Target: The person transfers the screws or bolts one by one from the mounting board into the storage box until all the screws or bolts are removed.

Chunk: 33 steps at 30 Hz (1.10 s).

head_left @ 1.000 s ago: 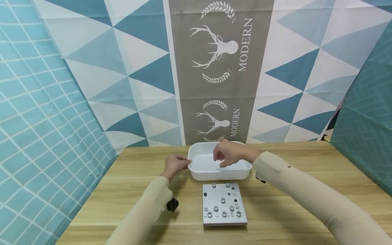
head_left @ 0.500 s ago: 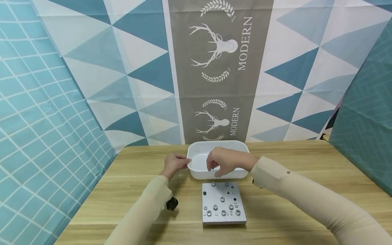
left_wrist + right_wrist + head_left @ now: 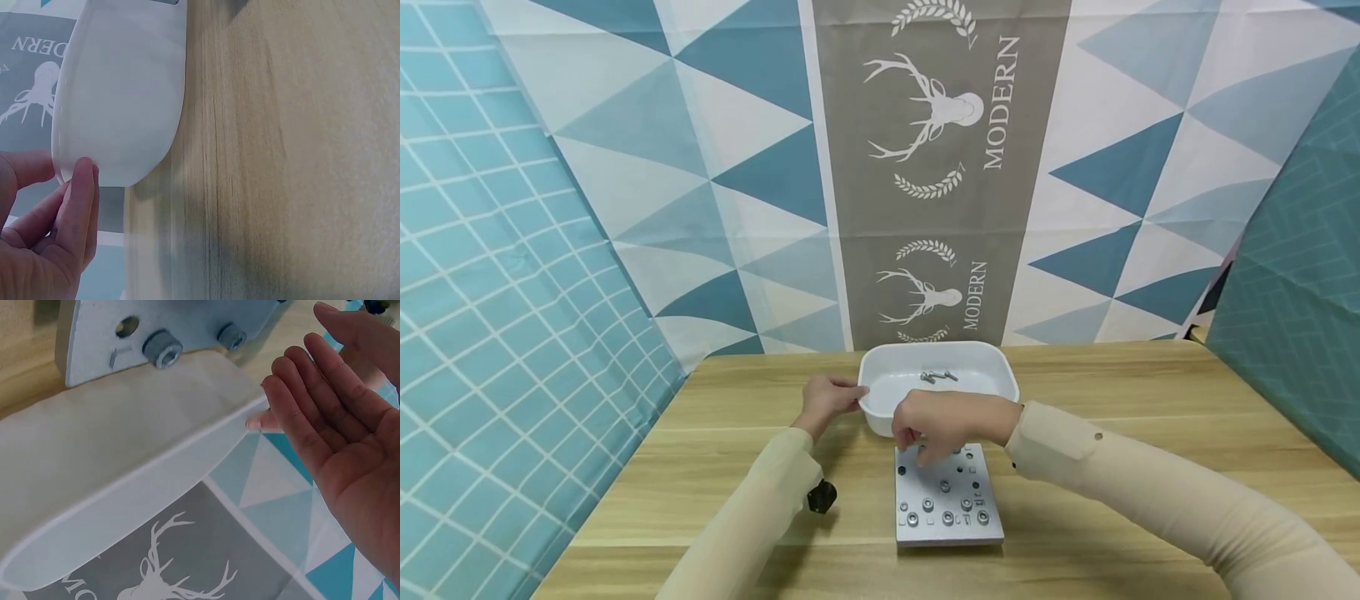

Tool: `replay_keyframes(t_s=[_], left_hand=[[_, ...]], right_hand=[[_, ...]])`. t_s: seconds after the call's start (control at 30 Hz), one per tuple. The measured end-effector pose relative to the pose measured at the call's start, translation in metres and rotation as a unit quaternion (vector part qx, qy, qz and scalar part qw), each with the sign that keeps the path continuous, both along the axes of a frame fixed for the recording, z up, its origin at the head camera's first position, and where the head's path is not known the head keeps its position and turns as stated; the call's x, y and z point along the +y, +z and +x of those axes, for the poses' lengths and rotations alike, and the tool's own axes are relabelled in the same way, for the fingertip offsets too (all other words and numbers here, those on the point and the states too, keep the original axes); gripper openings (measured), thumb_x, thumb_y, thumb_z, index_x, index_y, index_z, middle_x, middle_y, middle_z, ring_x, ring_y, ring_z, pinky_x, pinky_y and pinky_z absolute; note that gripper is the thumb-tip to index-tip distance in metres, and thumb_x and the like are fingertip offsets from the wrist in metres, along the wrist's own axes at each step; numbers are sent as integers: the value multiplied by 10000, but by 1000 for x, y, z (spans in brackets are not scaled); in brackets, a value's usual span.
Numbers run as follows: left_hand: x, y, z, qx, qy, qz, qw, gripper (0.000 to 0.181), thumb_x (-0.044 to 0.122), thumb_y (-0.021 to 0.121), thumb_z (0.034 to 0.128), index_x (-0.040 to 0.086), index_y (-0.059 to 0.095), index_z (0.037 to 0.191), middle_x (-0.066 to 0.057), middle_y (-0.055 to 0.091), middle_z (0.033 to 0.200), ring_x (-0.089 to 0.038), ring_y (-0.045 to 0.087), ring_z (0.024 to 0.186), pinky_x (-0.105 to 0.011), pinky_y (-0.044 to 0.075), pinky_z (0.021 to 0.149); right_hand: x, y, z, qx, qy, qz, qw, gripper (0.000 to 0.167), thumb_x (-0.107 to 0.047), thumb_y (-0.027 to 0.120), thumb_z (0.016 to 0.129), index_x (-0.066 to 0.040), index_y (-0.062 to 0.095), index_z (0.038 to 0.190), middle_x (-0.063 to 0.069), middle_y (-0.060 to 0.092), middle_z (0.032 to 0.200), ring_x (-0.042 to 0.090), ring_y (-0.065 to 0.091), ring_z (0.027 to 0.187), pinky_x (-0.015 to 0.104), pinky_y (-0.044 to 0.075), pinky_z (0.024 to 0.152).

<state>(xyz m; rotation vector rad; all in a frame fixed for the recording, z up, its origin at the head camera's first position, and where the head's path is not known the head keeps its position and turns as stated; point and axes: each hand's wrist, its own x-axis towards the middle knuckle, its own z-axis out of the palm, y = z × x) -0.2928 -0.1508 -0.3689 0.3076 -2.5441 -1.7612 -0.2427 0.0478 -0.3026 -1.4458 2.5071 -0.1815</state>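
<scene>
My left hand (image 3: 830, 399) pinches the left end of a white tray (image 3: 880, 367); the left wrist view shows thumb and fingers on the tray's rim (image 3: 119, 94). Several small screws (image 3: 938, 377) lie inside the tray. Over the tray's front edge and the back of a metal plate (image 3: 943, 533) hovers my right hand (image 3: 936, 419). In the right wrist view that hand (image 3: 350, 425) is empty, its fingers loosely bent, beside the tray (image 3: 125, 437). Socket-head screws (image 3: 162, 349) stand in the plate.
The wooden table (image 3: 1097, 392) runs under everything, with a patterned cloth (image 3: 951, 167) hanging behind its back edge. A tiled-pattern cloth (image 3: 512, 292) hangs at the left and a green one (image 3: 1292, 292) at the right. A black object (image 3: 822, 497) is at the left sleeve.
My right hand has moved from over the tray towards me, to the back of the metal plate. Screws in the tray have come into view. My left hand stays on the tray.
</scene>
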Motion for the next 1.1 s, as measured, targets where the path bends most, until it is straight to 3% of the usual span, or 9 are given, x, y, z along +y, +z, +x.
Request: replay_keyframes(t_s=[0.37,0.53,0.7,1.1], left_hand=[[-1,0,1,-5,-13,21,10000,245,86,773,776,-64,724,963,-237,727,962,-114,702,620,-266,624,671],[-1,1,1,-24,-56,-39,10000,249,109,765,793,-56,724,975,-239,717,1009,-169,731,684,-324,625,754],[0,1,1,-24,-66,-56,10000,251,113,755,803,-62,722,979,-242,715,1008,-234,746,749,-365,619,795],[0,0,3,67,-76,10,9999,244,100,756,796,-67,724,971,-245,716,1003,-277,745,798,-344,624,765]], right_hand=[[-9,-9,4,74,423,390,9983,211,-110,797,745,-140,723,941,-63,706,880,4,600,788,71,492,727],[-14,-10,3,104,596,374,9975,180,-86,782,740,-141,729,903,-63,708,854,10,605,775,63,484,707],[-18,-11,3,85,580,422,9974,180,-56,778,731,-137,737,886,-60,712,827,-7,580,731,64,476,663],[-22,-16,-1,54,665,422,9969,169,0,746,727,-124,748,842,-50,712,756,-44,519,633,47,453,589]])
